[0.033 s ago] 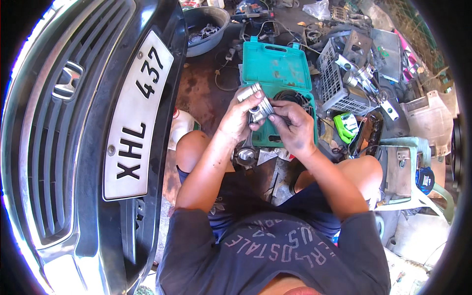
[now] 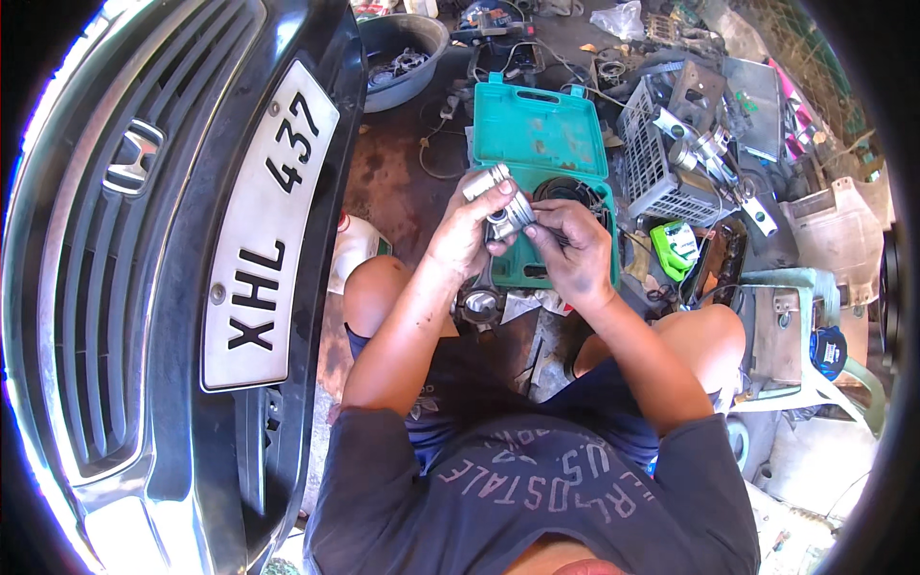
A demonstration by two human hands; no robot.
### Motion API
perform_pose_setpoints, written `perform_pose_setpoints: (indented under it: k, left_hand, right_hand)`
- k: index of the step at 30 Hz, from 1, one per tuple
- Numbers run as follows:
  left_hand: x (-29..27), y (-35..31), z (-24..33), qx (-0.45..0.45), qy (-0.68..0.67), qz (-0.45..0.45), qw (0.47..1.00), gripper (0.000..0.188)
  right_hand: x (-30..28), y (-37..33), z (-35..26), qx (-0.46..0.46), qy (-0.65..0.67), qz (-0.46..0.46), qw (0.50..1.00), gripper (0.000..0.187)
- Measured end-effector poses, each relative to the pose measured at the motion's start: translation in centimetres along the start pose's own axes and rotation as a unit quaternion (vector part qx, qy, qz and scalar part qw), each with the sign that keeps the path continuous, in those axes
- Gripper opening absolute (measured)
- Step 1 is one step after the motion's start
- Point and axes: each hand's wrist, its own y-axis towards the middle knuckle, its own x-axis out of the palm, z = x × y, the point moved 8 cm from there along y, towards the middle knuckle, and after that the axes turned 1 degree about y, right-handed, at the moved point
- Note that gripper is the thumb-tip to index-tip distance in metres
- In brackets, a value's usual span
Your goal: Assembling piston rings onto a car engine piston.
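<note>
A silvery metal piston (image 2: 508, 218) is gripped in my left hand (image 2: 460, 230), with the thumb laid across its side. From beneath that hand hangs the connecting rod (image 2: 481, 305), its round big end over my lap. My right hand (image 2: 577, 251) pinches thumb and forefinger together at the piston's right edge, by the grooves; whether a thin ring lies between the fingertips is hidden. Behind both hands lies an opened teal tool case (image 2: 537, 134), with dark round items in its lower half.
A car's front bumper (image 2: 177, 316) with a white plate fills the left side. Beyond are a grey basin (image 2: 412, 88) of parts and a grey crate (image 2: 640, 158) with more pistons beside it. A green-and-white pack (image 2: 675, 247) and a pale green chair (image 2: 781, 383) stand at right.
</note>
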Motion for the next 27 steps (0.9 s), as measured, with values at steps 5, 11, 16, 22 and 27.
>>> perform_pose_setpoints:
  k: [5,11,16,22,27]
  left_hand:
    - [0.2,0.0,-0.3,-0.005,-0.015,0.021,1.0,0.032]
    - [0.5,-0.2,0.3,0.026,0.015,-0.006,1.0,0.041]
    - [-0.1,-0.8,1.1,0.074,0.056,0.042,0.995,0.074]
    - [-0.1,-0.8,1.3,0.089,0.056,0.024,0.994,0.076]
    - [-0.2,-0.6,1.1,0.099,0.051,0.013,0.994,0.076]
  right_hand:
    - [-0.5,0.1,0.5,-0.006,0.019,0.008,1.0,0.018]
    - [-0.9,0.1,-0.6,-0.032,0.0,0.006,0.999,0.022]
    - [-0.5,0.4,-0.7,-0.023,0.004,-0.04,0.999,0.027]
    - [-0.5,0.7,-1.6,-0.026,-0.006,-0.072,0.997,0.025]
    - [-0.4,0.6,-1.8,-0.034,-0.026,-0.089,0.995,0.023]
